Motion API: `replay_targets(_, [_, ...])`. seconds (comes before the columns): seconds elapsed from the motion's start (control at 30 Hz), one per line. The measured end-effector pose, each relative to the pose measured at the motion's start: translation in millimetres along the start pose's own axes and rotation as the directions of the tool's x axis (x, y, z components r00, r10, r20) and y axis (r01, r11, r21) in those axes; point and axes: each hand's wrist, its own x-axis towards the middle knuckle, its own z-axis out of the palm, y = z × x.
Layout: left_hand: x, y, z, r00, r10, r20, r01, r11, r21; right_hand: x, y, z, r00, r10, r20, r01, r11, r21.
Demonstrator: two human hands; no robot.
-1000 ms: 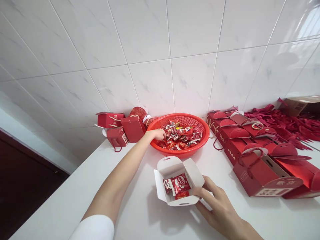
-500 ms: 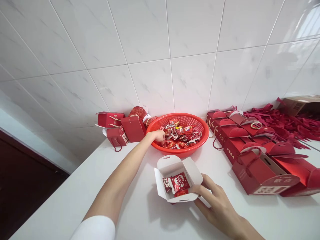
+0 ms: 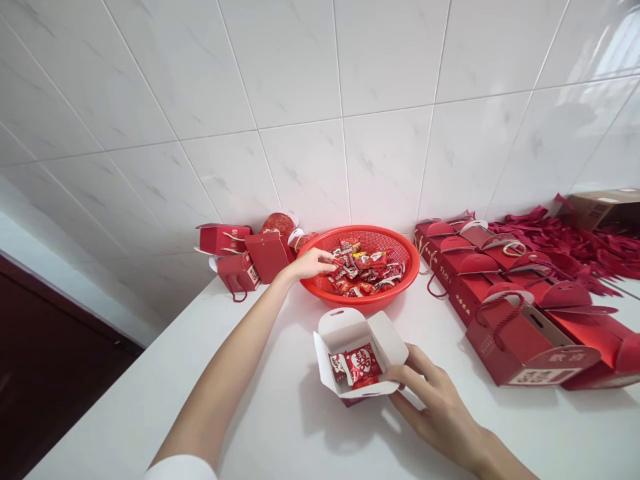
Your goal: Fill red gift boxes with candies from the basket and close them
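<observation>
Over the left side of a red plastic basket is my left hand, its fingertips pinched on a small red-wrapped candy. Many wrapped candies lie loose in that basket. My right hand grips the right side of an open gift box, thumb and fingers on a flap. The box is white inside and red outside, with its flaps spread. Inside it lie several candies, the clearest a red packet with a white heart and a double-happiness character.
Rows of closed red gift boxes stand on the right of the white table. Behind them are a heap of dark red ribbons and a cardboard box. More red boxes sit at the back left, against the tiled wall.
My left hand has risen out of the candies with a red one in its fingertips. My right hand still holds the open gift box in nearly the same place.
</observation>
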Motion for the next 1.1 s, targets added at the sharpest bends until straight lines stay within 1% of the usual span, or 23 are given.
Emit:
replay_targets(0.1, [-17, 20, -1.2, 0.999, 0.038, -0.018, -0.040, 0.996, -0.085, 1, 0, -1, 1.000, 0.005, -0.003, -0.005, 1.000, -0.005])
replay_targets(0.17, [-35, 41, -2.4, 0.994, 0.107, -0.006, -0.107, 0.986, -0.131, 1, 0, -2, 1.000, 0.000, -0.008, 0.000, 1.000, -0.014])
replay_targets(0.23, [-56, 64, -3.1, 0.983, 0.177, 0.045, -0.169, 0.975, -0.145, 2, 0, -3, 1.000, -0.006, -0.009, 0.006, 1.000, -0.029])
replay_targets(0.27, [-67, 75, -2.9, 0.974, 0.200, 0.106, -0.185, 0.973, -0.139, 2, 0, -3, 1.000, -0.008, -0.011, 0.008, 0.999, -0.036])
replay_targets(0.33, [-86, 93, -0.6, 0.949, 0.210, 0.237, -0.197, 0.977, -0.077, 2, -1, -3, 1.000, -0.008, -0.010, 0.008, 0.999, -0.046])
replay_targets(0.37, [-94, 100, 1.3, 0.944, 0.211, 0.254, -0.211, 0.977, -0.028, 2, -1, -3, 1.000, -0.008, -0.009, 0.007, 0.999, -0.048])
replay_targets(0.43, [-108, 106, 5.8, 0.954, 0.206, 0.220, -0.229, 0.970, 0.084, 2, -1, -3, 1.000, -0.009, -0.007, 0.009, 0.999, -0.048])
replay_targets(0.5, [-120, 106, 9.8, 0.964, 0.210, 0.161, -0.238, 0.955, 0.178, 3, -2, -4, 1.000, -0.012, -0.005, 0.012, 0.999, -0.050])
replay_targets(0.6, [-135, 100, 13.1, 0.969, 0.213, 0.127, -0.240, 0.935, 0.261, 3, -2, -5, 1.000, -0.019, -0.012, 0.018, 0.999, -0.048])
replay_targets(0.67, [-145, 95, 14.9, 0.977, 0.177, 0.120, -0.205, 0.933, 0.295, 4, -2, -7, 0.999, -0.022, -0.025, 0.021, 0.999, -0.028])
replay_targets(0.73, [-155, 89, 17.7, 0.986, 0.118, 0.116, -0.148, 0.941, 0.303, 4, -2, -8, 0.999, -0.019, -0.031, 0.019, 1.000, -0.003])
replay_targets(0.83, [-165, 79, 25.0, 0.992, 0.068, 0.105, -0.092, 0.966, 0.243, 4, -3, -9, 1.000, -0.001, -0.015, 0.001, 1.000, 0.017])
replay_targets(0.97, [-173, 69, 40.2, 0.995, 0.069, 0.068, -0.075, 0.994, 0.085, 4, -3, -9, 0.999, 0.040, -0.025, -0.039, 0.998, 0.039])
replay_targets(1.03, [-173, 66, 51.1, 0.999, 0.034, 0.018, -0.035, 0.999, 0.033, 4, -3, -9, 0.998, 0.043, -0.047, -0.041, 0.998, 0.043])
replay_targets(1.1, [-171, 65, 64.5, 0.997, 0.009, -0.071, -0.008, 1.000, 0.009, 5, -4, -9, 0.998, 0.029, -0.063, -0.026, 0.999, 0.045])
